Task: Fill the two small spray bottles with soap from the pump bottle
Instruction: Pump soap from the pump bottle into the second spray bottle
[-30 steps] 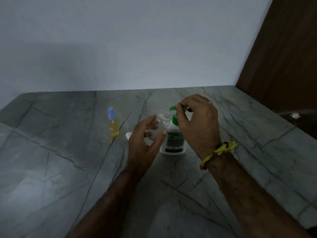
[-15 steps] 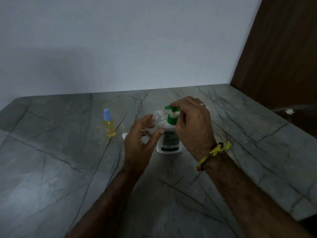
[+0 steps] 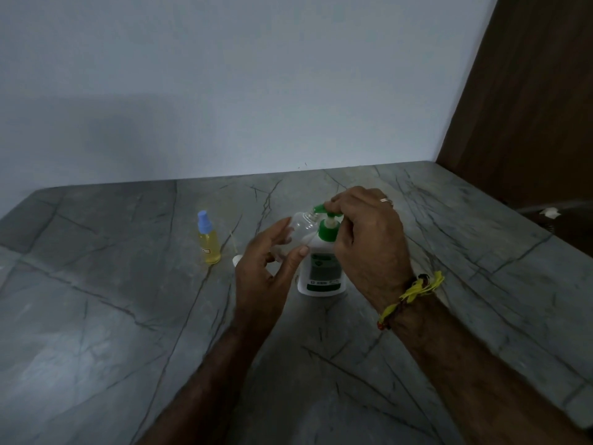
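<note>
1. The pump bottle (image 3: 323, 268) stood upright on the tabletop (image 3: 96, 316), near the middle, closer to the far edge.
2. The left hand (image 3: 266, 271) was curled around the empty bottle (image 3: 300, 228), tipped so its open neck met the green spout.
3. The right hand (image 3: 365, 239) sat on top of the pump, fingers bent over the green pump head (image 3: 321, 209).
4. The full bottle (image 3: 208, 242), yellow with a blue cap, stood left of both hands, apart from them.
5. A small white cap (image 3: 236, 261) lay just behind the left hand.
</note>
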